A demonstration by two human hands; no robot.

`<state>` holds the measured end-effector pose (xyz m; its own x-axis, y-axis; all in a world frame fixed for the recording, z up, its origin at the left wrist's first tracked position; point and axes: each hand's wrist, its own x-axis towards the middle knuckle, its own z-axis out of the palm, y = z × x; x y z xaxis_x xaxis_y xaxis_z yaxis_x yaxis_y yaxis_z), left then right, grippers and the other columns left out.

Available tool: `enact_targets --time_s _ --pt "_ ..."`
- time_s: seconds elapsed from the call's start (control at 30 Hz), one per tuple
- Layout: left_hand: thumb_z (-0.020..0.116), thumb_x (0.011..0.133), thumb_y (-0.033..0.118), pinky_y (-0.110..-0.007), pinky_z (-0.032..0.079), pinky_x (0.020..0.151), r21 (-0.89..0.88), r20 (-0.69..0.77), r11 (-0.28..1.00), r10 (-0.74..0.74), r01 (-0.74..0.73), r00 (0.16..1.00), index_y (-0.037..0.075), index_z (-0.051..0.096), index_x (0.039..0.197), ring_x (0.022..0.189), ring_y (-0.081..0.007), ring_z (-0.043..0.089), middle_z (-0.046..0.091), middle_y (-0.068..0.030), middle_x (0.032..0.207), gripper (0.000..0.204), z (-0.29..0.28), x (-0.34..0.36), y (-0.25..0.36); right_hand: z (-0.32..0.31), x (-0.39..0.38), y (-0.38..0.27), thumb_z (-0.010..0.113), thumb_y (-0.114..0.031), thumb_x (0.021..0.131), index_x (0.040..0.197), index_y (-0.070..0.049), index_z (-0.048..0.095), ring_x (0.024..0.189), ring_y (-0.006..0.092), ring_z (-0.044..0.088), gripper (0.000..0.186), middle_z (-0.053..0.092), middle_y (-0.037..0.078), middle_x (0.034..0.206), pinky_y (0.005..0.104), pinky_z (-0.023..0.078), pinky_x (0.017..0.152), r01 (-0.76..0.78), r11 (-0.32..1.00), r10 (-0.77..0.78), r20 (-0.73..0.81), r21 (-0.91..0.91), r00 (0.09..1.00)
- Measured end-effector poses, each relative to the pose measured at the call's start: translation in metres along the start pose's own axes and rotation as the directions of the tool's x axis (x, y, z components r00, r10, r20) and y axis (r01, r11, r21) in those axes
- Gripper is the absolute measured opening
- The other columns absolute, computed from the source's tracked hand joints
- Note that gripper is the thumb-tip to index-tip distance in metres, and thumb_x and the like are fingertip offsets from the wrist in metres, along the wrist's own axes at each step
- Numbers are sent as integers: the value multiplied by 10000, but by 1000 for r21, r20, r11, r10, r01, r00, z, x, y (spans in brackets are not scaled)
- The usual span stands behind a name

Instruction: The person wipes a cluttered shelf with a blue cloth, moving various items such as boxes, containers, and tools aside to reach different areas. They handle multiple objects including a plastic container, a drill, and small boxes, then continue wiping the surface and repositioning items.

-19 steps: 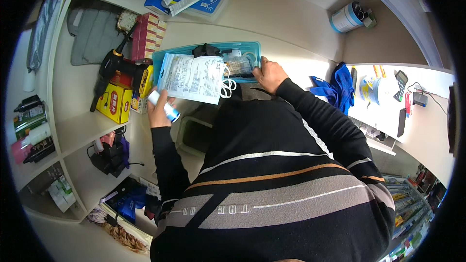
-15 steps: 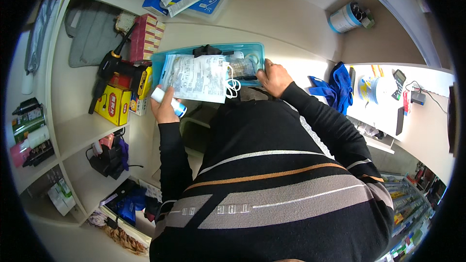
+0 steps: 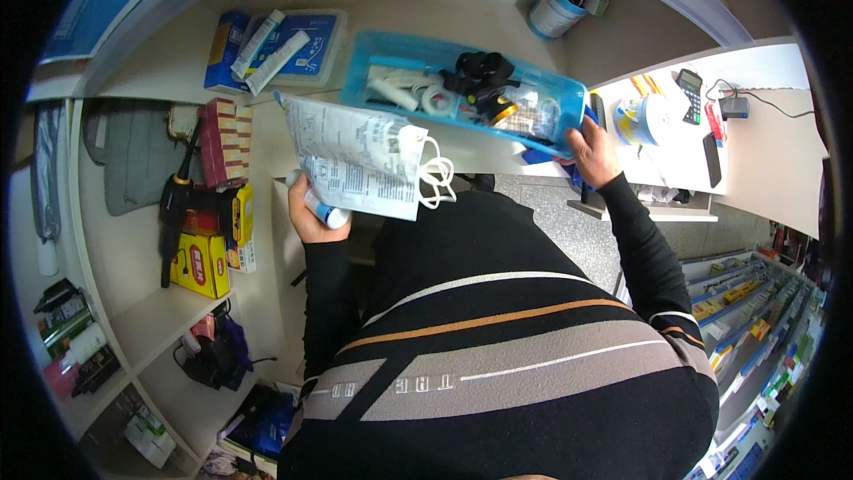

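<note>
My left hand [image 3: 311, 213] is closed around a small white bottle [image 3: 333, 215] with a blue end. It also holds a printed white plastic packet [image 3: 360, 156], with looped white cord [image 3: 435, 173] hanging at its right edge. My right hand [image 3: 593, 153] grips the right end of a long translucent blue bin [image 3: 400, 43], which lies slanted across the shelf. Inside the bin are a white roll of tape [image 3: 436, 100], a black strap-like bundle [image 3: 482, 71] and several small items I cannot make out.
Two white tubes [image 3: 277, 62] lie on a blue-lidded box at the back left. Left shelves hold a black drill-like tool [image 3: 176, 204], a yellow box [image 3: 203, 262] and red boxes [image 3: 225, 142]. A tub of scissors [image 3: 556, 11] stands back right; a calculator [image 3: 689, 96] lies on the right counter.
The blue bin has shifted away from me and to the right, with my right hand on its end. The packet and bottle stay in my left hand, and the bin's contents now show.
</note>
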<state>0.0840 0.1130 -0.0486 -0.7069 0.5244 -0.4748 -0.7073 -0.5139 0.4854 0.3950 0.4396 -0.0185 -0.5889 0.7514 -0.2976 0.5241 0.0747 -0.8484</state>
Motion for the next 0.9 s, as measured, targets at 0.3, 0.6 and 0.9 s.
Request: enact_targets --time_s 0.3,0.6,0.9 --pt "572 981 342 -392 521 971 318 134 906 250 -281 959 57 643 1176 1121 -229 644 676 -81 1181 352 -20 3 -34 0 104 17 649 -280 952 885 50 576 724 309 743 344 702 273 887 392 578 631 -53 979 44 -50 -197 998" --pt "591 949 374 -400 521 956 161 42 986 -50 42 998 76 642 1164 1085 -235 657 688 -63 1151 370 -2 18 -17 42 118 14 681 -173 879 1164 86 642 717 168 683 387 717 116 823 306 543 649 43 929 43 -223 367 974" --pt "637 921 347 -430 531 957 191 27 953 -245 235 969 73 642 1181 1092 -263 666 699 -78 1166 378 3 41 -15 78 128 16 741 -308 885 1413 109 491 1036 311 727 718 701 269 1186 372 561 895 14 996 -54 -483 -86 874"
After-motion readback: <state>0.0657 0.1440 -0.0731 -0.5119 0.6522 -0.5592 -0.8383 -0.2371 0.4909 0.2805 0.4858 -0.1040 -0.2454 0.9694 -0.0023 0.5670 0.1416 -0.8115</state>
